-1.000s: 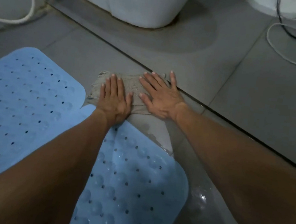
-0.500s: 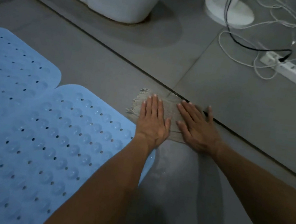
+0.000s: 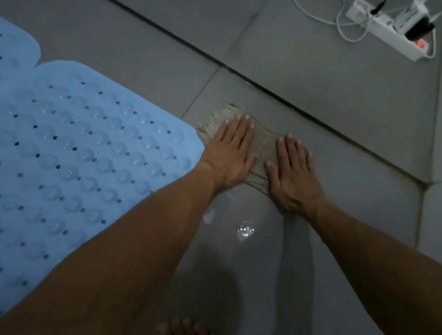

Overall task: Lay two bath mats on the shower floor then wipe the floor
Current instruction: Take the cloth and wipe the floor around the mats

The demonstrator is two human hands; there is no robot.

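Here, the grey tiled floor [image 3: 324, 77] is covered toward its left edge by two light-blue perforated rubber bath mats [image 3: 57, 145], laid overlapping. Just beside the nearer mat's right edge, a frayed beige woven cloth [image 3: 263, 147] is pressed flat against the wet tile. The left hand [image 3: 230, 154] and right hand [image 3: 293, 177] are laid palm-down on it, fingers extended and slightly spread; the cloth shows between them. A white power strip [image 3: 391, 35] is seen near the far right corner.

No text, label, brand or number can be read anywhere. The power strip [image 3: 392, 31] shows only a small red light, and its surface is too blurred for any marking.
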